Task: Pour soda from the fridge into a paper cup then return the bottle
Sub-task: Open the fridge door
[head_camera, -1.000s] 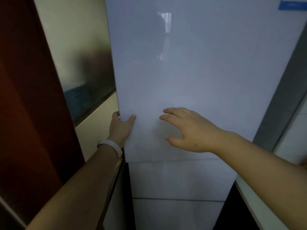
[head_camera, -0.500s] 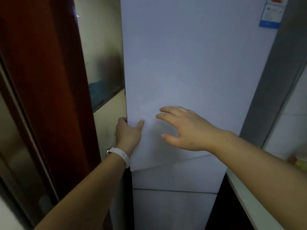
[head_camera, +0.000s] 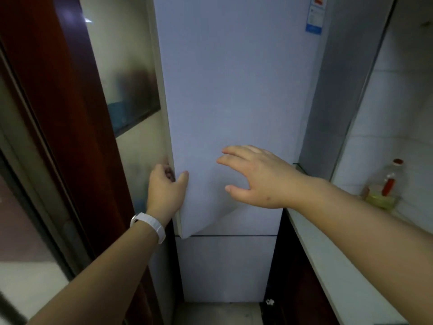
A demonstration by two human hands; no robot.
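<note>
From the head view, our left hand (head_camera: 166, 191) grips the left edge of the tall pale-white glossy fridge door (head_camera: 234, 102): thumb across the front face, fingers curled round behind the edge. We judge this hold is there to swing the door out on its right-hand hinge, since the door's lower left corner already stands proud of the white lower fridge door (head_camera: 225, 266) beneath it. Our right hand (head_camera: 255, 177) hangs spread and relaxed just in front of the door face, holding nothing; whether the fingertips touch the panel we cannot tell. It looks placed to reach inside once the gap widens.

The soda bottle is not visible; we take it to be inside the fridge, behind the door. No paper cup shows either.

Around us, a dark red-brown wooden door frame (head_camera: 70, 113) stands close on the left, leaving narrow room for the swing. To the right runs a pale countertop (head_camera: 328, 249), and near its far edge by the tiled wall stands a clear plastic oil bottle with a red cap (head_camera: 386, 184). A white wristband (head_camera: 150, 224) circles our left wrist.
</note>
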